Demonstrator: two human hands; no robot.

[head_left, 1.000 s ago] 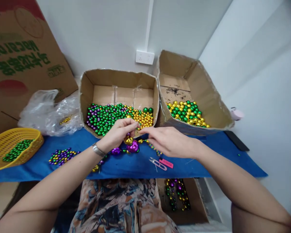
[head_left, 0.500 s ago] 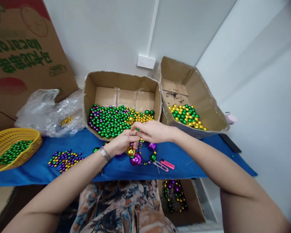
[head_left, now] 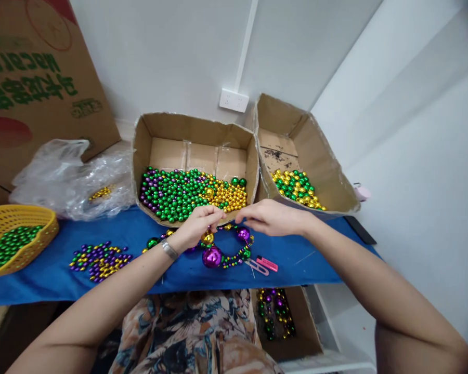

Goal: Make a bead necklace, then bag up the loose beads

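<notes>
Pinching a bead necklace between them, left hand and right hand, fingertips pressed on the strand, necklace hanging just above blue cloth, before the bead-filled cardboard box, pink snips beside

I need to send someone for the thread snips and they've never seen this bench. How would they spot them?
Start at the blue cloth covering the bench and follow its near edge to just right of the bead strand below both hands. The snips lie flat there: pink handle, pale blades, the only tool among round beads.
</notes>
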